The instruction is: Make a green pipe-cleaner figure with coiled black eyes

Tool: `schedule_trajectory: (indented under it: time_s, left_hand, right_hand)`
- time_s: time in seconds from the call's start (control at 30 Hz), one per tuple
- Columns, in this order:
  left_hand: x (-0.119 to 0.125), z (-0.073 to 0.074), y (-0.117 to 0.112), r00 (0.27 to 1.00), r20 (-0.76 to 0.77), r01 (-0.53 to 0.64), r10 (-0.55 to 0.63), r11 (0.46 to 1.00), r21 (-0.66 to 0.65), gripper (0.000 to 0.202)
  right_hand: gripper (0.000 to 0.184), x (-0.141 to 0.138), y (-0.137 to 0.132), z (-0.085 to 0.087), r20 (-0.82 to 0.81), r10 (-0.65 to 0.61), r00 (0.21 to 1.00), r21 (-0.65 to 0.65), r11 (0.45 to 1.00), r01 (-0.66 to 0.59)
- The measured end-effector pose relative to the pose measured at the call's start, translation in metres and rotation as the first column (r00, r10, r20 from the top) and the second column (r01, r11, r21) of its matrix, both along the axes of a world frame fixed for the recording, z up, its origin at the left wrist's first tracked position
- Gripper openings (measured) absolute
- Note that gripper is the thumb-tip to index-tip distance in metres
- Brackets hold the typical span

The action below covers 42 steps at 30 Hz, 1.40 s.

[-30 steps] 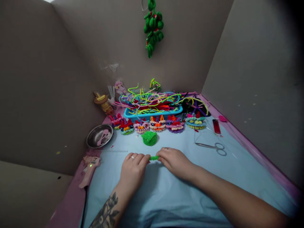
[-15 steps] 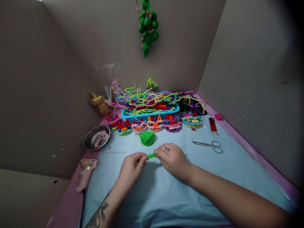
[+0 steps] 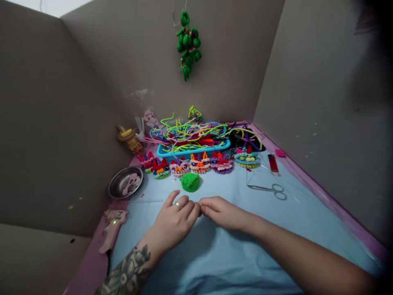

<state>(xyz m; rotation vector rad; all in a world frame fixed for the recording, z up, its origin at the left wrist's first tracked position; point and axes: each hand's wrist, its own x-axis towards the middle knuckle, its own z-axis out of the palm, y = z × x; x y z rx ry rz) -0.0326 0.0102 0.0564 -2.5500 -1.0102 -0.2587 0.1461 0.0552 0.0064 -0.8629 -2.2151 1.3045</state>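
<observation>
My left hand and my right hand meet fingertip to fingertip above the blue cloth. Both are closed in a pinch on a short twisted green pipe cleaner, which the fingers now hide almost wholly. On the left hand a silver ring shows, and its back faces up. Just beyond the hands a rounded green fuzzy piece rests on the cloth. Behind it stands a row of several colourful pipe-cleaner animal heads, among them an orange and cream one and a purple and red one.
A blue tray heaped with pipe cleaners stands at the back. Scissors and a red lighter-like item lie right. Left are a metal bowl, a pink glue gun and a thin clear stick. Green fuzzy strands hang above.
My left hand has rolled over so its back faces up, and both hands have closed together, covering the green pipe cleaner that showed between them. The view has shifted slightly.
</observation>
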Motion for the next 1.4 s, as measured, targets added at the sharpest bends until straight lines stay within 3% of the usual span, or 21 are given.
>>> schedule_trajectory:
  time_s: [0.1,0.23,0.4,0.47,0.5,0.57,0.67,0.77,0.87,0.93,0.97,1.03,1.1,1.17,1.23,1.33,1.4]
  left_hand:
    - [0.007,-0.001,0.004,0.985,-0.026,-0.172,0.170,0.979,-0.108,0.017]
    - [0.012,-0.009,0.015,0.913,0.007,-0.376,0.407,0.850,-0.370,0.020]
    - [0.012,-0.019,0.030,0.790,0.074,-0.386,0.609,0.588,-0.711,0.027]
    - [0.012,-0.020,0.033,0.762,0.076,-0.346,0.643,0.503,-0.792,0.030]
    - [0.011,-0.020,0.034,0.766,0.083,-0.330,0.637,0.501,-0.800,0.030]
    - [0.009,-0.017,0.033,0.807,0.108,-0.330,0.581,0.594,-0.734,0.027]
    - [0.003,-0.011,0.027,0.875,0.094,-0.370,0.476,0.780,-0.505,0.021]
    - [-0.008,-0.008,0.021,0.919,0.072,-0.345,0.387,0.879,-0.329,0.017]
    - [-0.018,-0.009,0.020,0.964,0.102,-0.224,0.244,0.959,-0.174,0.024]
    - [-0.025,-0.010,0.021,0.981,0.129,-0.137,0.144,0.989,-0.064,0.028]
    - [-0.028,-0.010,0.023,0.985,0.138,-0.098,0.099,0.995,-0.019,0.025]
    - [-0.033,-0.010,0.025,0.990,0.140,-0.017,0.012,0.999,0.030,0.021]
    - [-0.036,-0.009,0.027,0.990,0.126,0.068,-0.071,0.997,0.024,0.023]
    - [-0.037,-0.009,0.027,0.984,0.124,0.131,-0.130,0.991,-0.001,0.024]
    - [-0.036,-0.011,0.027,0.984,0.128,0.128,-0.125,0.992,-0.011,0.022]
    - [-0.031,-0.015,0.027,0.993,0.119,0.004,-0.002,1.000,-0.015,0.020]
    - [-0.025,-0.016,0.027,0.985,0.123,-0.113,0.118,0.993,-0.046,0.020]
  right_hand:
    - [0.020,-0.002,0.000,0.000,0.112,-0.062,0.992,0.187,0.981,0.041]
    - [0.017,-0.007,-0.001,-0.007,0.280,-0.243,0.929,0.553,0.832,0.050]
    - [0.014,-0.008,-0.001,-0.016,0.244,-0.348,0.905,0.786,0.618,0.025]
    - [0.014,-0.008,-0.001,-0.018,0.225,-0.366,0.903,0.814,0.580,0.032]
    - [0.015,-0.007,-0.001,-0.018,0.217,-0.372,0.902,0.815,0.577,0.042]
    - [0.016,-0.006,0.000,-0.017,0.205,-0.374,0.905,0.783,0.617,0.077]
    - [0.022,-0.003,0.002,-0.013,0.165,-0.345,0.924,0.618,0.767,0.175]
    - [0.025,0.002,0.006,-0.010,0.124,-0.259,0.958,0.385,0.902,0.194]
    - [0.021,0.006,0.012,-0.008,0.097,-0.206,0.974,0.146,0.971,0.190]
    - [0.023,0.009,0.016,-0.007,0.072,-0.184,0.980,-0.111,0.975,0.191]
    - [0.024,0.011,0.018,-0.007,0.053,-0.159,0.986,-0.256,0.952,0.167]
    - [0.026,0.014,0.022,-0.007,-0.011,-0.095,0.995,-0.496,0.865,0.077]
    - [0.026,0.018,0.024,-0.007,-0.085,-0.039,0.996,-0.620,0.785,-0.022]
    - [0.026,0.021,0.025,-0.007,-0.125,0.017,0.992,-0.647,0.756,-0.095]
    - [0.025,0.022,0.025,-0.006,-0.091,0.048,0.995,-0.573,0.814,-0.092]
    - [0.019,0.019,0.023,-0.003,0.052,-0.025,0.998,-0.254,0.967,0.037]
    - [0.018,0.017,0.021,-0.002,0.129,-0.111,0.985,-0.002,0.994,0.112]
